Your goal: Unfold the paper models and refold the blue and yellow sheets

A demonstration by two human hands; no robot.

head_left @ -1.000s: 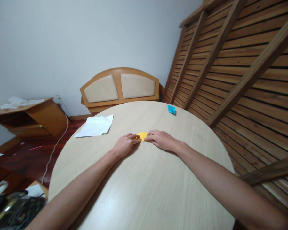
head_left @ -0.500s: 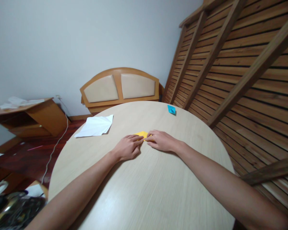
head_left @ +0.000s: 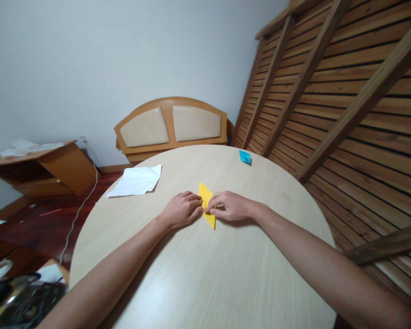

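A folded yellow paper (head_left: 210, 221) lies on the round table, a slim pointed shape with its long axis running from far left to near right. At its left edge, my left hand (head_left: 183, 209) has its fingers together and the fingertips on the paper. From the other side, my right hand (head_left: 230, 205) is closed, thumb and forefinger meeting on the paper near its middle. Both hands hide parts of the paper's edges, and the exact fold under the fingertips is too small to make out.
White sheets (head_left: 137, 180) lie at the table's (head_left: 198, 283) left rim. A small blue folded paper (head_left: 245, 157) sits near the far right edge. A slatted wooden panel (head_left: 345, 114) leans along the right, and a headboard (head_left: 171, 123) stands behind the table.
The yellow paper has turned from lying crosswise to pointing away from me, so more of it shows. Both hands still touch it, with the right hand slightly nearer me.
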